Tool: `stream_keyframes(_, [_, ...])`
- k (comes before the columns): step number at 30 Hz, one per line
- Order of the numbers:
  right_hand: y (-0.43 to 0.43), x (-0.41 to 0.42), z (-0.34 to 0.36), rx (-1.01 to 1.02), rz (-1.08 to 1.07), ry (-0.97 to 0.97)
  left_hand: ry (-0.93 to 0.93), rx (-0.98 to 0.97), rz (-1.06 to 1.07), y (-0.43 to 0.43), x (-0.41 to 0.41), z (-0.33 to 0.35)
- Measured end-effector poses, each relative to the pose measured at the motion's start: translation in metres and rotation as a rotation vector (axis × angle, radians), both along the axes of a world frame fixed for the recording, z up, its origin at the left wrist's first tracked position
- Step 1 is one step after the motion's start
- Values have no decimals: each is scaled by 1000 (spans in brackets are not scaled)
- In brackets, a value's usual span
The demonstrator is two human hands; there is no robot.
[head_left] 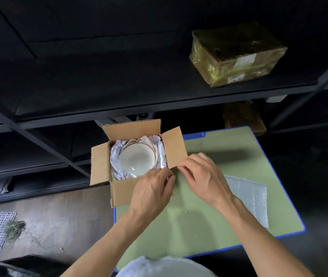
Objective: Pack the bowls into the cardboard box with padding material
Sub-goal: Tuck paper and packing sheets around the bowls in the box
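Green tabletop (209,216) carries a bubble wrap sheet (249,196), just right of the right hand (205,176), so that hand is nearer it. Left hand (153,190) and right hand meet at the cardboard box (125,192) near-right corner, fingers curled at the flap edges; actual grip can't tell. Bowls (138,158) sit just beyond, nested in white paper (116,156).

- Parcel (237,54) on the shelf (119,92): a white label (246,59) on its side, print too blurred to read.
- Same parcel, lower edge: a smaller white label (235,78) with dark marks, not legible.
- Green mat (219,196): a faint thin scribble (199,145) near its far edge, which cannot be made out as any letter.
- No text can be read.
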State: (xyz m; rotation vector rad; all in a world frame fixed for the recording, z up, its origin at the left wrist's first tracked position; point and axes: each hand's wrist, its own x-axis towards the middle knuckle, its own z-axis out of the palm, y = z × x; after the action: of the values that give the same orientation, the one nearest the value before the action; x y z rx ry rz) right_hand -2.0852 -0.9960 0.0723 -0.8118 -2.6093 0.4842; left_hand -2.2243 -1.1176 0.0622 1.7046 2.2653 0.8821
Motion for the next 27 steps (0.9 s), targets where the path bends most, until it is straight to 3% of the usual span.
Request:
stream_keyframes(8, [16,104,-32,-116,-185,-126,-74,-69,-253,26,75,-20])
stream_keyframes(21, [25,235,-92,-543,-602,-552,146,-610,-489,97,163,-91])
stream_keyframes(27, [23,233,-112,-682,-753,-487,79,-678,-472,89,184,-108])
